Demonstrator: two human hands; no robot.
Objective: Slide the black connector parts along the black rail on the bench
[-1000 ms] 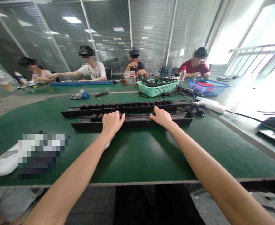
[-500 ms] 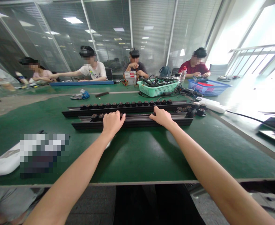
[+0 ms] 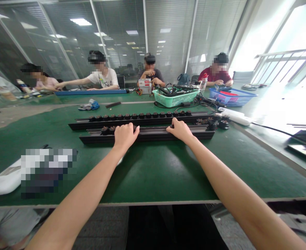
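Observation:
A long black rail (image 3: 153,136) lies across the green table in front of me, with small round black pieces set in its left part. My left hand (image 3: 125,135) is closed over the rail, left of its middle, gripping it. On the rail's right part my right hand (image 3: 180,129) pinches a small black piece (image 3: 172,126), mostly hidden by the fingers. Just behind lies a second black rail (image 3: 137,121), parallel to the first, holding a row of several such pieces. More small black pieces (image 3: 222,122) are heaped at the rails' right ends.
A green basket (image 3: 177,100) of cables stands behind the rails, a blue basket (image 3: 231,99) farther right. White power strip (image 3: 236,116) at right; gloves (image 3: 89,105) at back left; white object (image 3: 7,177) at near left. Several people sit across the table.

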